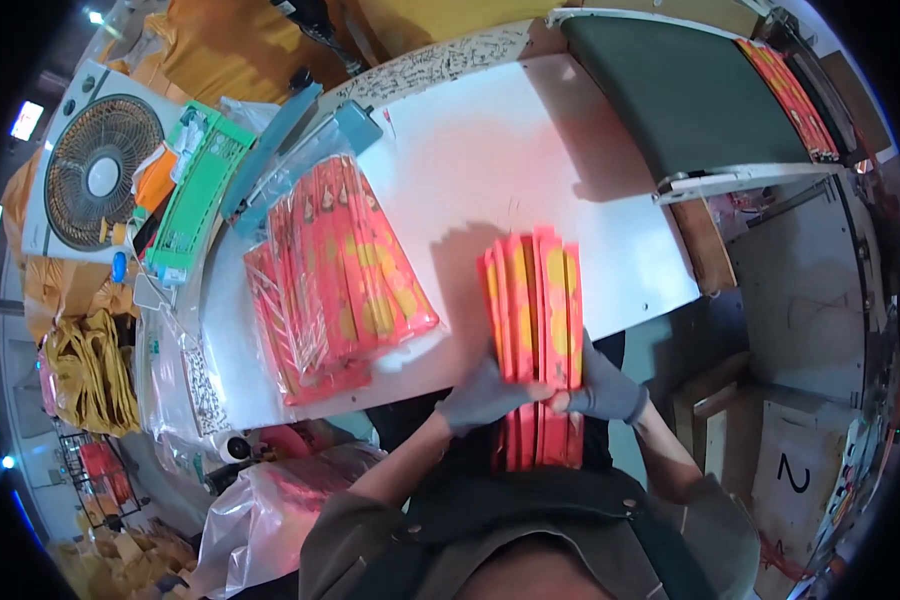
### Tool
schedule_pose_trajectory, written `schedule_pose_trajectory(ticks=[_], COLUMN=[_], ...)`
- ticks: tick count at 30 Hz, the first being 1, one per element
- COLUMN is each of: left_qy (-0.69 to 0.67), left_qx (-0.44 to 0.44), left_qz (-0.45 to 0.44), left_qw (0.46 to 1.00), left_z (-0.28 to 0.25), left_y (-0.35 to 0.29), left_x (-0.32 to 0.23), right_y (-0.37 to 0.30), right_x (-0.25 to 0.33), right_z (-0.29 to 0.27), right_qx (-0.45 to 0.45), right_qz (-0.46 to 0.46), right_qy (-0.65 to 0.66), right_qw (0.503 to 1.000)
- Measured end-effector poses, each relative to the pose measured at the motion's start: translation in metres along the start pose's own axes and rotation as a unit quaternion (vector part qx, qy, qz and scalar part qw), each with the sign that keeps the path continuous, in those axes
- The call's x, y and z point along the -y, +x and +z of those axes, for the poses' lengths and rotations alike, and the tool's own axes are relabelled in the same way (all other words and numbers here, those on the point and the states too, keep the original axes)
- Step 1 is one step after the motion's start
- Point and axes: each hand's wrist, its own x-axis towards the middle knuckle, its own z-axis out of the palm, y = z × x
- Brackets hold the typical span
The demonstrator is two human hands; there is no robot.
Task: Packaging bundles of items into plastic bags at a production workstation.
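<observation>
Looks like roughly mid-job: the packs of red-and-yellow packets in clear plastic (370, 290), piled toward the tabletop's (470, 125) left end, seem done, w/ at least one more lying partly under the top one (exact count hard to tell b/c of glare on the film). What's left, as far as I can judge, is the loose bundle of red-and-yellow packets (525, 315), no wrap visible on it, plus prob. the row of similar packets (785, 95) at the far right end of the dark green conveyor belt (680, 100). The bundle is over the tabletop's near edge, right of that edge's middle, standing between the L hand (485, 398) and R hand (610, 390). Both, in grey gloves w/ bare fingertips, are closed round its lower sides, thumbs meeting across the front; can't tell if its far end touches the tabletop.
</observation>
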Motion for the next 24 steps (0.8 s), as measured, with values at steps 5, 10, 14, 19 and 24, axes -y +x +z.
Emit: schedule_pose_trajectory(ticks=[5, 10, 14, 19, 24], left_qy=[0.211, 0.094, 0.186, 0.216, -0.028], left_qx=[-0.104, 0.026, -0.086, -0.104, 0.028], left_qz=[0.116, 0.138, 0.471, 0.423, 0.087], left_qw=[0.965, 0.986, 0.858, 0.874, 0.995], left_z=[-0.001, -0.021, -0.007, -0.005, -0.013], left_y=[0.003, 0.023, 0.030, 0.003, -0.040], left_x=[-0.075, -0.091, -0.115, -0.103, -0.082], right_y=[0.030, 0.054, 0.063, 0.050, 0.057], right_x=[0.081, 0.115, 0.161, 0.142, 0.130], right_z=[-0.005, -0.016, 0.004, 0.032, 0.035], right_qx=[-0.117, -0.053, -0.090, -0.178, 0.040], right_qz=[-0.182, -0.151, -0.387, -0.409, -0.230], right_qy=[-0.035, 0.032, 0.113, 0.004, 0.129], right_qw=[0.976, 0.987, 0.911, 0.895, 0.964])
